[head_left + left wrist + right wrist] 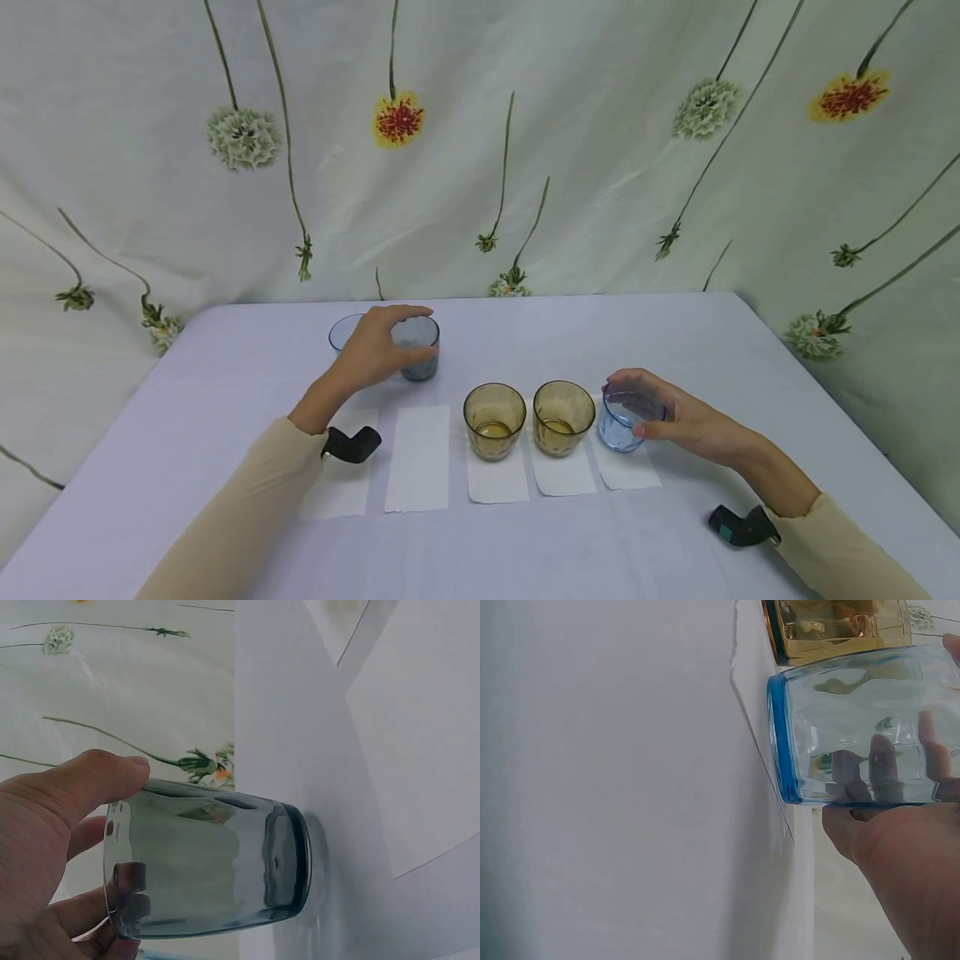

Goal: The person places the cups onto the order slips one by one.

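Note:
With thumb and fingers around its rim, my left hand (375, 350) holds a smoky grey glass (422, 367) at the back left of the table; the left wrist view shows this glass (210, 862) upright, its base close over the tabletop. Behind that hand is a blue-rimmed glass (340, 335), largely hidden. My right hand (693, 427) grips a light blue glass (618, 433) by its sides, over the rightmost paper strip. Two amber glasses, one at middle (494, 425) and one beside the blue glass (563, 421), stand upright on paper strips.
Several white paper strips lie in a row across the table (562, 550); the second from the left (417, 458) bears no glass, and the leftmost (337, 492) lies partly under my left forearm. A flower-printed cloth (450, 208) hangs behind the table's back edge.

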{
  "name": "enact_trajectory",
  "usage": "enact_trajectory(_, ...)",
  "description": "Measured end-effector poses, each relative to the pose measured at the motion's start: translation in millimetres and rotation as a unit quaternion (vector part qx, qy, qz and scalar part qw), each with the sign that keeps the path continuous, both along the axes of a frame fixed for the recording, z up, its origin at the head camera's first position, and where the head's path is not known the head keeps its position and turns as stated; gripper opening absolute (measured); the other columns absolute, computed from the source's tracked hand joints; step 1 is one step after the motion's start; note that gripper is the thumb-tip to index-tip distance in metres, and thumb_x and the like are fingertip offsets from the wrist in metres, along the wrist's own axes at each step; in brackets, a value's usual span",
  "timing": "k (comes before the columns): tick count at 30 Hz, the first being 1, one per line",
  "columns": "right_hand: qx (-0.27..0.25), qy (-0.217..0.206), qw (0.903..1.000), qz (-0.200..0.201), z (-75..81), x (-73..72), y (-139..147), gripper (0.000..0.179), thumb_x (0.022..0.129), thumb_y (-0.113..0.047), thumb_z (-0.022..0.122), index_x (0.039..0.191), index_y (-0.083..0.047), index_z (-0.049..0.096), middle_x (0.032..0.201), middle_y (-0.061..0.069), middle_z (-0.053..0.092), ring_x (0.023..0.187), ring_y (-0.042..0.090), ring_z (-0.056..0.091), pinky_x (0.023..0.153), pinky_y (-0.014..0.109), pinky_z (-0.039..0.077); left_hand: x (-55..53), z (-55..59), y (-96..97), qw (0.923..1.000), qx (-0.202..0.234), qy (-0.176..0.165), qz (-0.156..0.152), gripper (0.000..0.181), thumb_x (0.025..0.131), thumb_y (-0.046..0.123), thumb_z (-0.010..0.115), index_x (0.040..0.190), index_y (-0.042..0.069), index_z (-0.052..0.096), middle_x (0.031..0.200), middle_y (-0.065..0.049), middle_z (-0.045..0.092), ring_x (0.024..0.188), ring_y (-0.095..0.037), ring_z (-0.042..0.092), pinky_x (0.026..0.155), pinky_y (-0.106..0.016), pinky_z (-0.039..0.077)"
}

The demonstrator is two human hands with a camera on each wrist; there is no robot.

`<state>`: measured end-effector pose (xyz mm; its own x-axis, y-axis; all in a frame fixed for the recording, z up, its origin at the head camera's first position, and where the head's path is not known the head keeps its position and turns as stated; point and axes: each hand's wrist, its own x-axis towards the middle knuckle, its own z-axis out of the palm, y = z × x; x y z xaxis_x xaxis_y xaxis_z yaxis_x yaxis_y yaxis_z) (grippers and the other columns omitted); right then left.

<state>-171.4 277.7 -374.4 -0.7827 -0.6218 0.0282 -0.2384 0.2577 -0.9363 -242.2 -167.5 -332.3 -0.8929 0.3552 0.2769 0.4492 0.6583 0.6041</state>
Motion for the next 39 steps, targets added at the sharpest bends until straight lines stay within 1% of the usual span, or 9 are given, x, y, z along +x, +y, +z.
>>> enact_trajectory(6,-0.004,0.003,1.0000,0.005,0.7,0.3,0,0.060,0.094,-0.003,0.064,0.147,-0.008,0.038,0.148,0.020,0.042,0.136,0.010,0.043,0.107,0.011,0.033,4.6,4.9,1.7,0.9997,0.009,0.017,-0.018,0.048,0.084,0.020,0.082,0.129,0.008,0.067,0.134,-0.013,0.065,0.132,-0.033,0.054,0.109,-0.054,0.042)
enact_trajectory(13,-0.005,0.001,1.0000,0.006,0.1,0.1,1,0.060,0.094,-0.003,0.064,0.147,-0.008,0.037,0.149,0.027,0.038,0.136,0.009,0.043,0.107,0.011,0.032,15.2,9.8,4.8,0.9993,0.003,0.025,-0.027,0.047,0.084,0.021,0.082,0.128,0.010,0.068,0.131,-0.009,0.067,0.129,-0.030,0.056,0.108,-0.053,0.043)
enact_trajectory(17,-0.003,0.009,0.9999,0.009,0.3,0.2,2,0.060,0.094,-0.003,0.064,0.148,-0.007,0.037,0.148,0.019,0.042,0.135,0.006,0.043,0.107,0.011,0.032,22.0,12.6,5.5,0.9991,-0.002,0.032,-0.027,0.047,0.083,0.022,0.082,0.127,0.011,0.069,0.131,-0.008,0.068,0.127,-0.029,0.057,0.103,-0.053,0.045)
enact_trajectory(20,-0.003,0.011,0.9999,0.011,0.7,0.5,2,0.060,0.094,-0.002,0.064,0.148,-0.006,0.037,0.147,0.011,0.045,0.134,0.006,0.043,0.107,0.011,0.032,27.1,14.0,5.4,0.9988,-0.009,0.038,-0.029,0.047,0.083,0.022,0.083,0.126,0.012,0.069,0.129,-0.007,0.068,0.124,-0.028,0.057,0.098,-0.051,0.048)
enact_trajectory(22,-0.003,0.010,0.9999,0.009,1.1,0.6,1,0.060,0.094,-0.003,0.064,0.148,-0.007,0.037,0.147,0.008,0.045,0.134,0.006,0.043,0.107,0.011,0.033,30.8,14.6,5.1,0.9986,-0.012,0.040,-0.031,0.046,0.082,0.022,0.083,0.125,0.013,0.070,0.128,-0.006,0.069,0.122,-0.028,0.058,0.095,-0.049,0.048)
enact_trajectory(26,0.001,0.006,1.0000,0.004,0.9,0.4,0,0.060,0.095,-0.004,0.064,0.148,-0.009,0.037,0.148,0.009,0.044,0.135,0.005,0.043,0.107,0.011,0.033,40.1,16.1,5.3,0.9988,-0.017,0.032,-0.032,0.046,0.082,0.023,0.084,0.125,0.014,0.071,0.127,-0.006,0.068,0.120,-0.028,0.056,0.094,-0.048,0.049)
enact_trajectory(31,0.003,0.004,1.0000,0.002,-0.8,0.0,-1,0.059,0.094,-0.004,0.065,0.147,-0.008,0.038,0.148,0.014,0.043,0.134,0.004,0.043,0.107,0.010,0.033,52.0,18.2,7.6,0.9993,-0.030,0.004,-0.023,0.049,0.081,0.024,0.084,0.127,0.017,0.070,0.129,-0.011,0.060,0.118,-0.031,0.050,0.092,-0.049,0.047)
enact_trajectory(34,0.000,0.008,1.0000,0.005,-0.5,-0.1,0,0.059,0.095,-0.004,0.064,0.147,-0.007,0.038,0.148,0.016,0.042,0.134,0.004,0.043,0.107,0.010,0.032,57.4,19.3,9.4,0.9992,-0.033,0.002,-0.023,0.049,0.080,0.023,0.085,0.126,0.016,0.071,0.127,-0.012,0.058,0.116,-0.031,0.049,0.091,-0.050,0.046)
enact_trajectory(39,-0.005,0.007,0.9999,0.009,1.3,-0.1,1,0.059,0.095,-0.003,0.064,0.147,-0.007,0.037,0.148,0.013,0.043,0.135,0.005,0.043,0.107,0.011,0.032,63.6,18.1,9.5,0.9992,-0.032,0.008,-0.022,0.046,0.079,0.023,0.086,0.123,0.017,0.073,0.121,-0.010,0.058,0.114,-0.029,0.047,0.088,-0.044,0.044)
